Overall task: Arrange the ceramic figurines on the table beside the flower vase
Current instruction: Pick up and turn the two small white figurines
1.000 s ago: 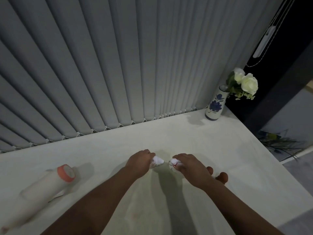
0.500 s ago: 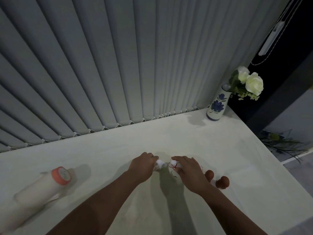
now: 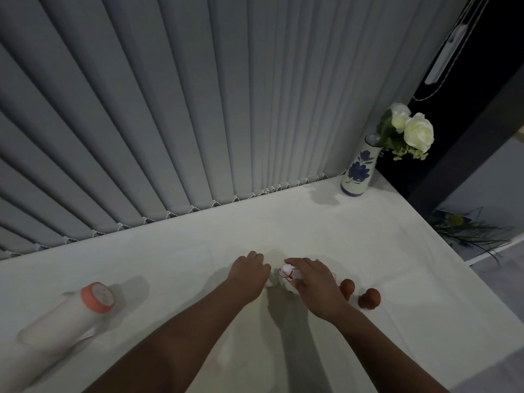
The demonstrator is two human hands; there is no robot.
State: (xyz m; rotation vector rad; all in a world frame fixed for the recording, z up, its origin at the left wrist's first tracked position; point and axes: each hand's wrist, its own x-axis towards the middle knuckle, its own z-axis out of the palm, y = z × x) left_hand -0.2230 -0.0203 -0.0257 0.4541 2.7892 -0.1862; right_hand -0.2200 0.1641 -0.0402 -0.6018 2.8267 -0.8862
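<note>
On the white table, my left hand is closed over a small white figurine that is mostly hidden under it. Beside it, my right hand grips a white ceramic figurine with red markings. Two brown rounded figurines stand on the table just right of my right hand. The white flower vase with blue flowers painted on it holds white roses at the far right corner, well away from both hands.
A white bottle with an orange cap lies on its side at the left. Grey vertical blinds hang along the table's back edge. The table's right edge drops to a floor with dark foliage.
Both hands have stayed together at the middle of the table with the white figurines; my left hand now covers more of its figurine. The view has shifted slightly.
</note>
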